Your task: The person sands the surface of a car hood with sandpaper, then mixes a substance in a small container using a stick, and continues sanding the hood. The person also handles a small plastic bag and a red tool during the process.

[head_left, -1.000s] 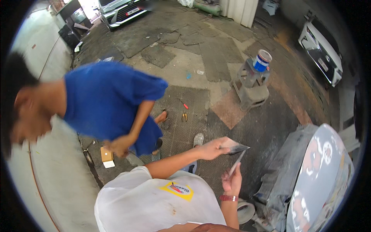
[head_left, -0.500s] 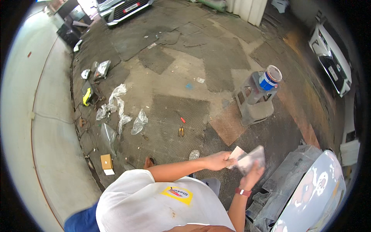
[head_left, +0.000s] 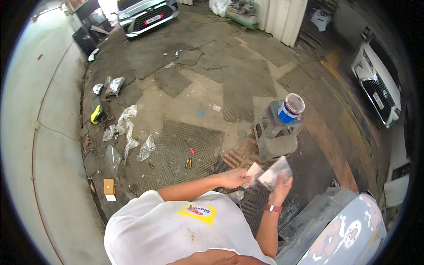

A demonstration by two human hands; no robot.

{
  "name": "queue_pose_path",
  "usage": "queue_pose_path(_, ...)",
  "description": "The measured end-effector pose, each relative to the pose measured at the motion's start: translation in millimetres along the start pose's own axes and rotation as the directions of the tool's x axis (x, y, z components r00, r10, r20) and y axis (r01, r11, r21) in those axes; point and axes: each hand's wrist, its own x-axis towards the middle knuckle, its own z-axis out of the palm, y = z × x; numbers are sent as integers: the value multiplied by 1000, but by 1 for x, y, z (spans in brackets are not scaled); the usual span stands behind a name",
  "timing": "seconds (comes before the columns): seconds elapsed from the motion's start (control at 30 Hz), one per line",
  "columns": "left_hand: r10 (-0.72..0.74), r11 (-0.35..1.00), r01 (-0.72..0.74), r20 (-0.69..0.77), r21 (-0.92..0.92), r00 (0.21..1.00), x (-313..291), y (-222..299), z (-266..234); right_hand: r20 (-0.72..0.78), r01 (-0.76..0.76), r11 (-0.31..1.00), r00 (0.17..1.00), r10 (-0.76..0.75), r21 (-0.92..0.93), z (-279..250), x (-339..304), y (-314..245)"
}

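Observation:
My left hand (head_left: 234, 178) is closed on the end of a small flat pale-pink piece (head_left: 253, 169). Beside it, my right hand (head_left: 281, 189) grips a larger flat greyish plate (head_left: 274, 172), which is slightly blurred. The two flat pieces are tilted and close together in front of my chest; whether their edges touch I cannot tell. A red band (head_left: 272, 208) circles my right wrist. Just beyond the hands stands a grey plastic stool (head_left: 274, 145) bearing an open can (head_left: 290, 109) with a blue and white side.
At the lower right lies a glossy white car panel (head_left: 340, 234) with pinkish patches, edged by grey sheeting (head_left: 316, 210). Pliers (head_left: 188, 163), a red-handled tool (head_left: 191, 149), clear plastic wrap (head_left: 128, 126) and a small box (head_left: 109, 187) lie on the floor. Cars (head_left: 380, 84) stand farther off.
The view has shifted, so the stool and can appear lower and farther left. My hands have moved slightly left and up in the picture, still holding the same flat pieces.

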Motion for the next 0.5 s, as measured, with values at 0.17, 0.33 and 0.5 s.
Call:
queue_pose_path(0.17,-72,981,70,-4,-182,997,60,-28,24,421,226,940,901,-103,-254,7,11,-27)
queue_pose_path(0.33,-200,971,226,-250,80,947,77,-37,-1,27,126,971,992,-124,-202,-18,83,-44)
queue_pose_path(0.5,-282,795,-18,-396,-606,874,64,-7,-55,577,-44,981,803,147,-189,3,56,-62)
